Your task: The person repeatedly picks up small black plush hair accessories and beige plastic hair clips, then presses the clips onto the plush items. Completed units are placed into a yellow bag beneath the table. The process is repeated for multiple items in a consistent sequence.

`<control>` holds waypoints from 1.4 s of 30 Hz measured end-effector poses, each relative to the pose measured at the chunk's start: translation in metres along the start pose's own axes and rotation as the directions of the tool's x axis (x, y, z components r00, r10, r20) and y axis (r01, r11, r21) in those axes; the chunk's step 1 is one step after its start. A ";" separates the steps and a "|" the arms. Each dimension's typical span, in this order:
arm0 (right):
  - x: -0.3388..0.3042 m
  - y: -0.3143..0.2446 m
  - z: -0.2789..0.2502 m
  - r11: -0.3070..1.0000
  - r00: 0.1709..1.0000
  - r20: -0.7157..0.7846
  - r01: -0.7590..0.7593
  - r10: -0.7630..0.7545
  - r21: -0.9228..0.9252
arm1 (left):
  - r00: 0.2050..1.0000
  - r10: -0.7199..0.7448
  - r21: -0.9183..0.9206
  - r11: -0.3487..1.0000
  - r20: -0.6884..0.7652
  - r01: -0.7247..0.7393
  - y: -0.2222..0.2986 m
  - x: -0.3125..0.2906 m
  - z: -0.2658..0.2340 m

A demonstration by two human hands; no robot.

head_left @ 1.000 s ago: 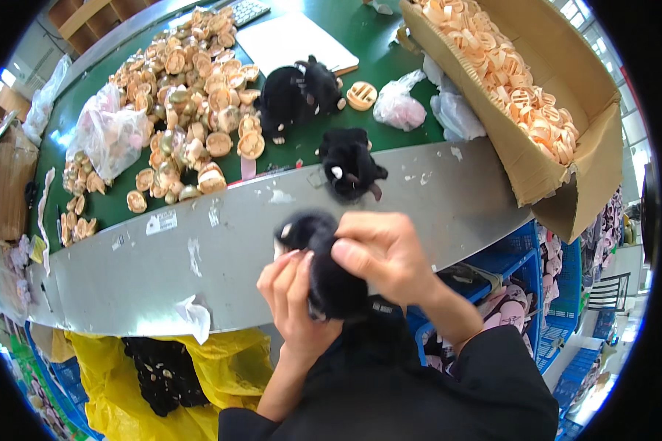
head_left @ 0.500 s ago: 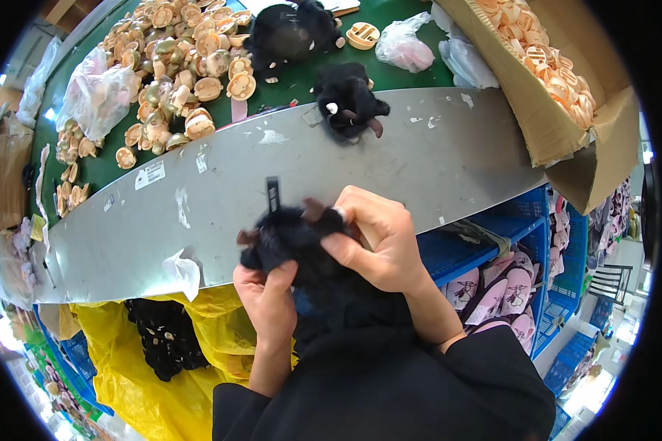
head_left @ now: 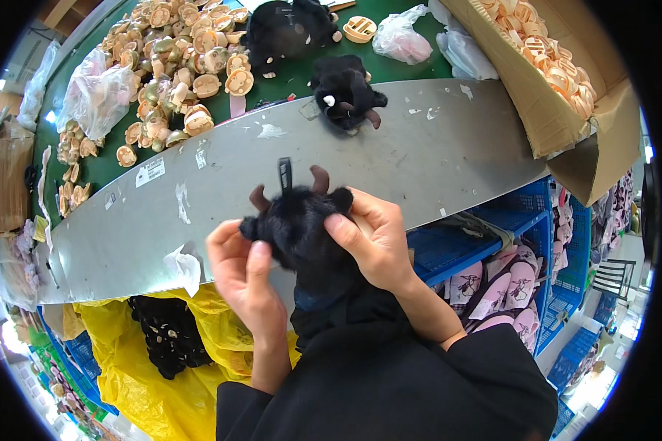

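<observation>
A black plush bull toy (head_left: 299, 220) with two brown horns and a black loop on top is held in front of me, over the near edge of the metal strip. My left hand (head_left: 250, 275) holds it by the ear on the left, thumb and fingertips closed there. On the other side, my right hand (head_left: 377, 239) grips the toy near its right ear, thumb pressed on the front. The toy's lower part merges with my black clothing. Further off, a similar black plush toy (head_left: 346, 84) with brown horns lies across the metal strip's far edge.
On the green work surface (head_left: 287, 82) lie a heap of peach and gold plastic shells (head_left: 176, 59), black plush toys (head_left: 294, 33) and plastic bags (head_left: 403, 37). A cardboard box (head_left: 544, 136) of peach parts stands right. Below are a yellow bag (head_left: 132, 378) and blue crates (head_left: 449, 250) with pink slippers.
The plush toy has tilted upright, so its horns and loop now stand up. My left hand has shifted left and spread somewhat; my right hand stays on the toy's right side.
</observation>
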State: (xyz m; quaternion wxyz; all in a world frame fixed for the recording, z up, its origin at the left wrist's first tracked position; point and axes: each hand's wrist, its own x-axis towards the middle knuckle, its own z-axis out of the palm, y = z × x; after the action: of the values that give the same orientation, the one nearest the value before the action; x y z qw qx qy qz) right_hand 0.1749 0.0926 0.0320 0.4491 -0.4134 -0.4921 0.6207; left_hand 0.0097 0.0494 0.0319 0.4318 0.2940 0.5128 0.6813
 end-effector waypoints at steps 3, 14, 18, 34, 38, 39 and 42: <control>0.001 0.001 -0.002 0.998 0.997 -0.059 0.045 -0.047 -0.038 | 0.961 0.276 0.130 0.953 0.008 -0.275 0.007 0.001 -0.007; -0.005 -0.022 0.006 0.615 0.857 0.292 0.509 -0.424 -0.602 | 0.843 -0.254 -0.084 0.940 0.474 0.330 0.001 -0.021 0.004; -0.011 -0.025 0.010 0.795 0.876 0.213 0.483 -0.434 -0.367 | 0.878 -0.359 -0.191 0.882 0.318 0.430 0.005 -0.016 0.007; 0.000 -0.014 0.010 0.980 0.988 0.097 0.132 -0.119 -0.150 | 0.884 -0.406 -0.449 0.761 0.232 0.467 0.003 -0.026 0.005; 0.003 -0.010 0.006 0.964 0.983 0.093 0.176 -0.160 -0.200 | 0.890 -0.369 -0.440 0.775 0.269 0.454 -0.003 -0.030 -0.002; 0.003 -0.009 0.005 0.964 0.983 0.087 0.173 -0.159 -0.200 | 0.894 -0.364 -0.418 0.792 0.262 0.445 -0.006 -0.032 -0.006; 0.001 -0.007 0.003 0.971 0.986 0.078 0.158 -0.146 -0.178 | 0.901 -0.384 -0.333 0.838 0.201 0.432 -0.002 -0.027 -0.007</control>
State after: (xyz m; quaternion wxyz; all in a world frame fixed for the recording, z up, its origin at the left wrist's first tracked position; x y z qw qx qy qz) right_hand 0.1723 0.0938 0.0399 0.4392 -0.3941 -0.5916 0.5493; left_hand 0.0163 0.0227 0.0291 0.6459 0.1335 0.3980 0.6377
